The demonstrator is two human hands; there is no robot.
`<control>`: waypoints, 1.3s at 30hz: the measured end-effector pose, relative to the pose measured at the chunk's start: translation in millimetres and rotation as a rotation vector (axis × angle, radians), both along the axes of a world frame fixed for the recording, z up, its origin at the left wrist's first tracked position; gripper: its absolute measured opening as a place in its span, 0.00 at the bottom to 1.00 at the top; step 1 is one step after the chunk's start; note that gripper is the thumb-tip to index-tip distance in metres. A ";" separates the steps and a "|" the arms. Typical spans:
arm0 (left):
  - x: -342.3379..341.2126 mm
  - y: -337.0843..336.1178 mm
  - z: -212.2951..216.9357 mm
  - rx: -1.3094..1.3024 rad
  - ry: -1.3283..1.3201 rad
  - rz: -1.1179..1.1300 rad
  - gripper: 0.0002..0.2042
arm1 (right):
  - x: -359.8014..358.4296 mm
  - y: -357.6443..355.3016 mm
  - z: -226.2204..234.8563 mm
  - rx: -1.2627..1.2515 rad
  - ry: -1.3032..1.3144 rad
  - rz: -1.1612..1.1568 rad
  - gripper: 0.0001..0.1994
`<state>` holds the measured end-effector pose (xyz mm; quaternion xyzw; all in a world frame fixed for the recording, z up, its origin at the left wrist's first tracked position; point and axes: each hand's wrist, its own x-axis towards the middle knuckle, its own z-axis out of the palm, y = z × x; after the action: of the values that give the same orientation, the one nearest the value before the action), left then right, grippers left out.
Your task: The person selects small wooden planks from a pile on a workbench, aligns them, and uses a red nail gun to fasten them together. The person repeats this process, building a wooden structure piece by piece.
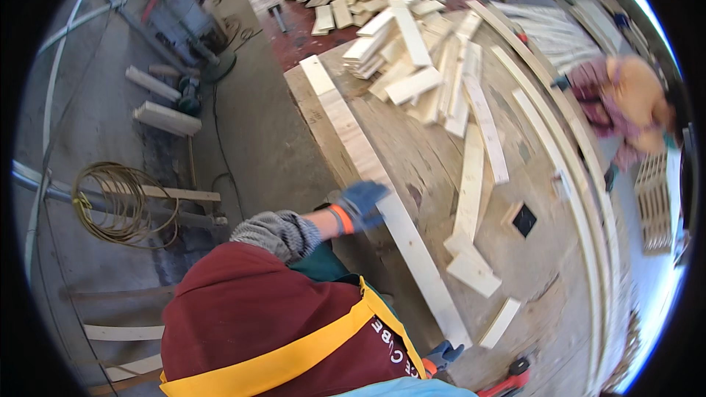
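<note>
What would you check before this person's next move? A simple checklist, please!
1. Left hand gloved and at the long board: ok.
2. Right hand gloved and by the board's near end: ok; firmness of grip: cannot tell.
3. Loose small block well away from that end: not ok, it lies close beside it.
4. Red tool switched off: cannot tell.
5. Co-worker clear of the board: ok, across the table, beside the long strips.
</note>
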<state>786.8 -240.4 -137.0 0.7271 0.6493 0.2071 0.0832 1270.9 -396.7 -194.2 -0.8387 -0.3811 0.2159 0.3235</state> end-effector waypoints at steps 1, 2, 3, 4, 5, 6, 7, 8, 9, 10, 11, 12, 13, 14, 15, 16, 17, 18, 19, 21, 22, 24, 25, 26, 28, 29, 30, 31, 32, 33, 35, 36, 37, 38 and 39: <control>-61.2 -4.1 -9.1 0.090 0.059 0.155 0.31 | -34.6 25.2 24.0 -0.160 0.044 0.011 0.28; -115.8 18.9 -17.0 0.146 0.009 0.249 0.32 | -37.2 28.6 -0.4 -0.043 0.106 0.032 0.29; -170.6 37.0 -37.0 0.147 0.108 0.446 0.29 | -65.0 40.3 12.8 -0.024 -0.020 0.189 0.31; -231.4 45.9 -50.2 0.188 0.005 0.588 0.29 | -99.7 50.6 18.1 -0.068 -0.084 0.206 0.31; -290.3 66.1 -57.9 0.244 -0.104 0.715 0.29 | -133.2 64.9 20.8 -0.094 -0.149 0.206 0.32; -342.9 89.8 -62.4 0.266 -0.154 0.795 0.29 | -146.2 75.2 13.7 -0.209 -0.214 0.296 0.33; -388.1 103.4 -70.8 0.269 -0.201 0.881 0.28 | -194.7 100.1 40.0 -0.427 -0.027 0.192 0.36; -428.3 108.5 -74.9 0.206 -0.287 0.919 0.29 | -221.4 115.8 36.2 -0.452 -0.115 0.293 0.36; -456.2 121.0 -75.5 0.140 -0.379 0.940 0.29 | -241.7 123.5 36.6 -0.445 -0.198 0.369 0.36; -472.5 137.4 -69.7 -0.084 -0.411 0.933 0.31 | -261.0 130.5 38.3 -0.453 -0.278 0.428 0.36; -490.3 142.0 -81.2 -0.068 -0.485 0.877 0.31 | -284.1 140.4 38.9 -0.457 -0.320 0.486 0.36; -503.4 143.1 -93.4 -0.088 -0.524 0.856 0.31 | -304.4 152.9 39.9 -0.473 -0.347 0.541 0.37; -504.9 148.8 -101.9 -0.111 -0.575 0.818 0.31 | -321.0 163.2 42.0 -0.491 -0.382 0.582 0.37; -497.5 169.7 -98.1 -0.165 -0.666 0.750 0.31 | -335.8 166.8 47.1 -0.495 -0.414 0.581 0.37; -488.7 185.6 -95.5 -0.222 -0.757 0.683 0.30 | -346.6 167.0 50.2 -0.501 -0.449 0.575 0.37; -493.8 181.3 -99.0 -0.184 -0.725 0.691 0.29 | -361.3 177.5 47.8 -0.505 -0.466 0.632 0.37; -498.6 177.8 -102.4 -0.140 -0.666 0.736 0.26 | -373.7 187.5 45.3 -0.506 -0.483 0.682 0.37; -503.0 175.0 -106.2 -0.178 -0.758 0.776 0.24 | -383.9 196.0 43.3 -0.501 -0.505 0.733 0.37; -506.7 177.4 -95.6 -0.214 -0.847 0.801 0.22 | -392.9 199.3 39.8 -0.488 -0.521 0.768 0.37; -508.5 180.8 -106.5 -0.201 -0.866 0.803 0.20 | -403.5 206.8 35.8 -0.445 -0.568 0.846 0.38; -511.1 180.9 -109.2 -0.192 -0.869 0.804 0.19 | -411.0 210.6 32.6 -0.436 -0.569 0.873 0.38; -512.0 182.8 -109.3 -0.239 -0.885 0.814 0.19 | -438.8 220.0 34.1 -0.560 -0.459 0.807 0.40; -512.2 184.9 -108.5 -0.264 -0.892 0.814 0.18 | -453.1 223.4 32.4 -0.621 -0.488 0.793 0.41; -513.0 186.4 -112.2 -0.266 -0.893 0.830 0.18 | -464.7 227.8 29.9 -0.682 -0.512 0.784 0.42; -514.3 189.9 -117.9 -0.314 -0.886 0.840 0.18 | -469.7 227.6 21.3 -0.788 -0.573 0.807 0.45; -514.1 191.9 -119.9 -0.340 -0.881 0.842 0.18 | -467.9 226.4 16.8 -0.788 -0.586 0.795 0.45; -514.8 192.9 -121.9 -0.328 -0.877 0.846 0.18 | -467.1 225.5 10.9 -0.790 -0.597 0.781 0.46; -515.2 192.2 -124.0 -0.322 -0.872 0.844 0.18 | -474.6 224.0 12.9 -0.797 -0.605 0.761 0.46; -515.3 191.4 -126.1 -0.317 -0.866 0.841 0.17 | -480.4 226.3 17.6 -0.845 -0.584 0.744 0.49; -513.8 190.8 -124.4 -0.283 -0.888 0.836 0.16 | -485.3 228.3 21.7 -0.904 -0.580 0.737 0.50; -511.7 190.8 -121.1 -0.213 -0.936 0.820 0.13 | -479.0 225.6 11.4 -0.882 -0.602 0.727 0.50; -512.3 190.5 -126.8 -0.175 -0.944 0.816 0.13 | -476.4 224.7 7.9 -0.893 -0.614 0.731 0.49; -511.5 191.7 -126.6 -0.140 -0.970 0.798 0.12 | -484.5 226.9 16.9 -0.904 -0.608 0.702 0.49; -512.0 191.4 -125.9 -0.142 -0.961 0.783 0.12 | -490.7 229.7 23.1 -0.915 -0.601 0.689 0.48; -513.1 192.0 -125.4 -0.142 -0.952 0.769 0.12 | -493.4 230.5 26.4 -0.925 -0.596 0.677 0.48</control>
<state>273.7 -48.4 -262.4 0.2613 0.7686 0.4804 0.3319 777.5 -166.2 -167.8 -0.7488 -0.5658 0.2057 -0.2773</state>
